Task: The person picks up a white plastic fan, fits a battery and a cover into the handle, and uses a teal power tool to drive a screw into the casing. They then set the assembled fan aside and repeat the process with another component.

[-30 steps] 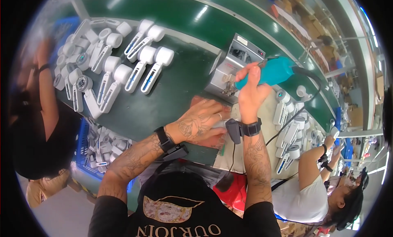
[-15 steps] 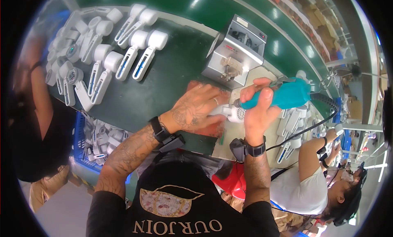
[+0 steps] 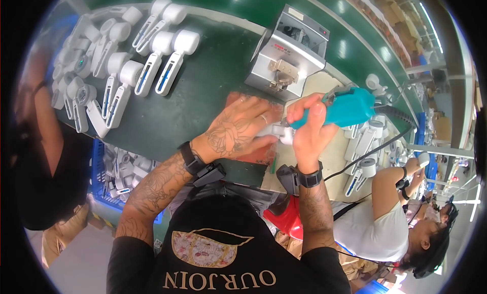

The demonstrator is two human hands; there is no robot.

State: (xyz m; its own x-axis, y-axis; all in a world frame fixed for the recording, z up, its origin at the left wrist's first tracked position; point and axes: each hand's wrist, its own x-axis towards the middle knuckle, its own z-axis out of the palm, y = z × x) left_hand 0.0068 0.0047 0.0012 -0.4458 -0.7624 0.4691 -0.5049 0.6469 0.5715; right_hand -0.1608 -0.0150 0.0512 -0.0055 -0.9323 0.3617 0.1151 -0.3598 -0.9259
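Observation:
My left hand (image 3: pixel 238 129) lies flat over a white plastic part (image 3: pixel 278 133) on a reddish mat (image 3: pixel 253 154) on the green bench, pressing it down. My right hand (image 3: pixel 307 129) grips a teal electric screwdriver (image 3: pixel 341 109), whose tip points left at the white part just beside my left fingers. A black cable (image 3: pixel 378 142) trails from the screwdriver's rear to the right. Most of the white part is hidden under my left hand.
A grey metal box-shaped machine (image 3: pixel 289 50) stands just beyond my hands. Several white handheld devices (image 3: pixel 127 65) lie in rows at the left, more (image 3: pixel 362 152) at the right. A blue bin (image 3: pixel 119 172) of parts sits below the bench. People work at left (image 3: pixel 35 157) and right (image 3: pixel 390 223).
My right hand brought the teal screwdriver down from near the grey machine to the white part under my left hand. The view also shifted closer to my hands.

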